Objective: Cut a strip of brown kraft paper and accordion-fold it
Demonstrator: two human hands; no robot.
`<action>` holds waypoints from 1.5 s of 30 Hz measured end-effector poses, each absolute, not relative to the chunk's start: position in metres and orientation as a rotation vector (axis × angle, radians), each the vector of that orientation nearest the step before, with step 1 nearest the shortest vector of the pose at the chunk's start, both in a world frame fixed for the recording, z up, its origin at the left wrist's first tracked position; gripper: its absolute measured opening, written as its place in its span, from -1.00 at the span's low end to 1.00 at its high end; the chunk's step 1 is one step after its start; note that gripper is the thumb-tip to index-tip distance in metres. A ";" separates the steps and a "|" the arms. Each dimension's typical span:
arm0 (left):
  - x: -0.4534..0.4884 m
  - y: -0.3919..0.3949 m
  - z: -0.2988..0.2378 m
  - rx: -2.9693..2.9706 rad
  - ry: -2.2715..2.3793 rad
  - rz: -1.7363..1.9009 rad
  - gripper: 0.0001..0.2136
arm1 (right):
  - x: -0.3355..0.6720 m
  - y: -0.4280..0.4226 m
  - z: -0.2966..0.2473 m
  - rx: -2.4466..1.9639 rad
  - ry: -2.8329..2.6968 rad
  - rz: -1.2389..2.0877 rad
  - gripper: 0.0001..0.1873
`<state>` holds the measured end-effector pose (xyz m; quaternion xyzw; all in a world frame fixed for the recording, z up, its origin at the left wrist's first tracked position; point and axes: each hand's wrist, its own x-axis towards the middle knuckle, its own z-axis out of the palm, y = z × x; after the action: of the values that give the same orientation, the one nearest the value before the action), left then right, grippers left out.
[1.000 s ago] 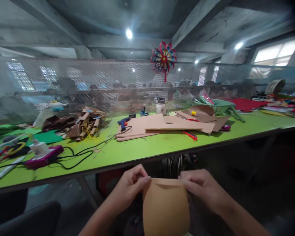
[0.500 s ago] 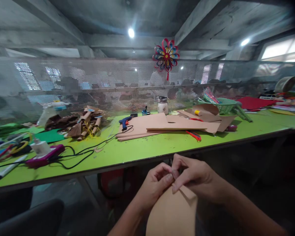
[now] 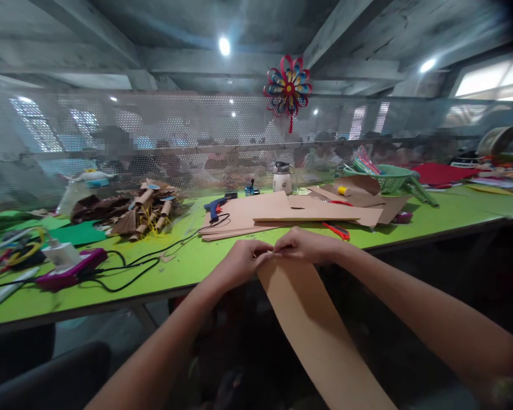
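Observation:
A long strip of brown kraft paper (image 3: 316,324) hangs from my two hands at the table's front edge and runs down past the bottom of the view. My left hand (image 3: 241,262) pinches its upper left corner. Close beside it, my right hand (image 3: 303,246) grips the top edge with fingers pressed together. The fingertips nearly meet, and part of the top edge is hidden behind them. Just beyond lie a stack of brown paper sheets (image 3: 235,213) and a folded brown strip (image 3: 308,215), with a red utility knife (image 3: 337,230) near them.
On the green table (image 3: 183,265) lie a blue glue gun (image 3: 215,209), a purple power strip (image 3: 72,267) with black cables, and a pile of brown paper rolls (image 3: 147,210). A white jar (image 3: 282,179) and a green basket (image 3: 393,179) stand behind. A perforated screen (image 3: 188,125) backs the table.
Both hands have moved up and forward, toward the table's edge, lifting the brown paper. The paper now stretches out as a long strip, where before it showed as a curved piece with a folded corner.

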<state>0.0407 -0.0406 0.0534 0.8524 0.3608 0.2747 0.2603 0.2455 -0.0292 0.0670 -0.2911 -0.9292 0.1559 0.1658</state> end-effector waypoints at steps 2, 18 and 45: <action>0.039 -0.023 0.052 2.397 1.028 0.661 -0.74 | 0.242 -0.016 0.068 -0.877 -2.607 0.457 -0.73; 0.055 0.060 0.017 2.627 1.082 0.565 -0.83 | 0.257 0.056 0.007 -0.895 -2.435 0.175 -0.87; 0.041 0.046 0.012 2.875 0.993 0.604 -0.84 | 0.283 0.052 0.019 -1.008 -2.694 -0.018 -0.89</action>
<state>0.0414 0.0463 0.0120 0.9270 0.3200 0.1946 0.0202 0.2833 0.0520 0.0186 -0.3475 -0.9283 -0.0063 0.1324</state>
